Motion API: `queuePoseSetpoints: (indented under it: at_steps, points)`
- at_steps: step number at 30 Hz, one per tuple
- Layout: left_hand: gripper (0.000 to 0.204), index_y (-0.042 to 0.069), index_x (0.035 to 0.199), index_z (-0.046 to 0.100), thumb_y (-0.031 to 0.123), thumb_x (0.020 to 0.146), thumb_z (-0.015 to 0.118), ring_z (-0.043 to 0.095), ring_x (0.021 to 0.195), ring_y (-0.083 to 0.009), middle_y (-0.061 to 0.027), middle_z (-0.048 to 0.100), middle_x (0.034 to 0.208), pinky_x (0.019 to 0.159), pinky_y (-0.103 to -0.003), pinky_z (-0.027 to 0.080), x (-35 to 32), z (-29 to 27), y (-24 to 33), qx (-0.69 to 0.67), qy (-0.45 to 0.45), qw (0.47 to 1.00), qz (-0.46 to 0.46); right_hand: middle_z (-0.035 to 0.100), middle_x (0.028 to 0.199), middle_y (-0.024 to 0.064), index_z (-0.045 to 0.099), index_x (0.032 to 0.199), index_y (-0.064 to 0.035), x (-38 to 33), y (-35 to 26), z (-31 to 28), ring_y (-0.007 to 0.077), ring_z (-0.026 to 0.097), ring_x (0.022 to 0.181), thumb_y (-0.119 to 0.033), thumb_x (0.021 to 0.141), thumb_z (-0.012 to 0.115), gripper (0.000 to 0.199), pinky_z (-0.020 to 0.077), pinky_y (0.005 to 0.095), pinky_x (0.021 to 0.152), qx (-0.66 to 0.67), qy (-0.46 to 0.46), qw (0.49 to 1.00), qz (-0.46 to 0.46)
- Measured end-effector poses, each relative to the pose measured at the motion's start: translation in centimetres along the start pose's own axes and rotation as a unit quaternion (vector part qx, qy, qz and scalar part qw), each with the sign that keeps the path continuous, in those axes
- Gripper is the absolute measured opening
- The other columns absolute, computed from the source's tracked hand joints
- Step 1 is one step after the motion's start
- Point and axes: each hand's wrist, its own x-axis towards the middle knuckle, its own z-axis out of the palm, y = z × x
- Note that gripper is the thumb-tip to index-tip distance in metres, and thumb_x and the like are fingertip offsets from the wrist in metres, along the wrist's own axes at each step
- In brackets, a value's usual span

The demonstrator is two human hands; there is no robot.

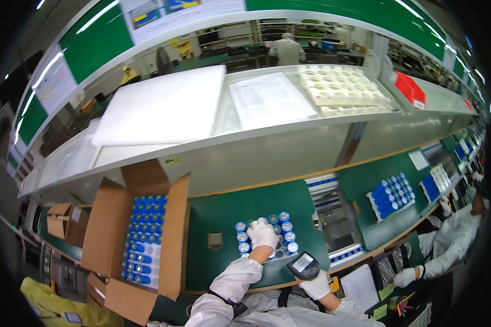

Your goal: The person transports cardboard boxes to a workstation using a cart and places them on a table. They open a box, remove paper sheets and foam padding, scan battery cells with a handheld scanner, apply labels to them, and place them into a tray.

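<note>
We list blue metallic-topped upright cylinders (289,237) around left hand (263,234): white-fabric-gloved, palm down, grip closure we cannot tell. Right hand (316,284), likewise gloved, clamped on dark rounded screened handheld device (303,264).

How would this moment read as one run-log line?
left hand: over cells | right hand: holding handheld device | box: open, cells inside

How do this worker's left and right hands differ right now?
The left hand is down at the blue cylinders, while the right hand grips a dark handheld device. The left hand is farther out over the green table; the right hand is by its near edge. Both are gloved in white.
</note>
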Motion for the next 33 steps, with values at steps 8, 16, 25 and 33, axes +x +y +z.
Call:
queuePoseSetpoints:
  at_steps: [8, 16, 25, 33]
  points:
    - [0.016, 0.008, 0.085, 0.069, 0.019, 0.075, 0.076, 0.062, 0.088, -0.0285, -0.0096, 0.065, 0.091, 0.077, -0.038, 0.051, -8.6, -17.4, -10.1, -0.241, 0.276, 0.928, 0.067, 0.064, 0.069, 0.0079, 0.063, 0.095, 0.0036, 1.2, 5.6, 2.1, 0.0162, 0.062, 0.055, -0.004, 0.078, 0.073, 0.021, 0.0504, 0.0292, 0.051, 0.142, -0.039, 0.985, 0.087]
    - [0.054, 0.021, 0.116, 0.068, 0.048, 0.07, 0.075, 0.039, 0.13, -0.0352, -0.0116, 0.048, 0.138, 0.106, -0.043, 0.038, -15.1, -12.2, -39.8, 0.037, 0.112, 0.915, -0.385, 0.063, 0.065, 0.0072, 0.063, 0.091, 0.0037, 3.7, 2.4, 6.9, 0.0142, 0.061, 0.052, -0.001, 0.077, 0.073, 0.018, 0.0493, 0.0284, 0.049, 0.122, -0.156, 0.979, 0.049]
    - [0.044, 0.016, 0.105, 0.073, 0.036, 0.067, 0.081, 0.035, 0.133, -0.03, -0.0028, 0.049, 0.138, 0.106, -0.047, 0.032, -15.2, -7.1, -41.9, 0.025, 0.123, 0.906, -0.405, 0.068, 0.075, 0.0068, 0.067, 0.097, 0.0006, 3.1, -0.5, 8.8, 0.0139, 0.065, 0.06, -0.009, 0.075, 0.074, 0.025, 0.0519, 0.0306, 0.057, 0.042, -0.146, 0.987, -0.053]
    - [0.038, 0.003, 0.118, 0.053, 0.034, 0.095, 0.057, 0.06, 0.086, -0.0239, -0.0085, 0.061, 0.097, 0.076, -0.039, 0.052, -14.9, -7.2, -43.3, -0.707, 0.488, 0.476, -0.192, 0.07, 0.08, 0.0075, 0.068, 0.096, -0.001, 3.2, -2.2, 8.7, 0.0148, 0.067, 0.069, -0.011, 0.075, 0.073, 0.024, 0.0529, 0.0309, 0.063, 0.015, -0.181, 0.983, -0.029]
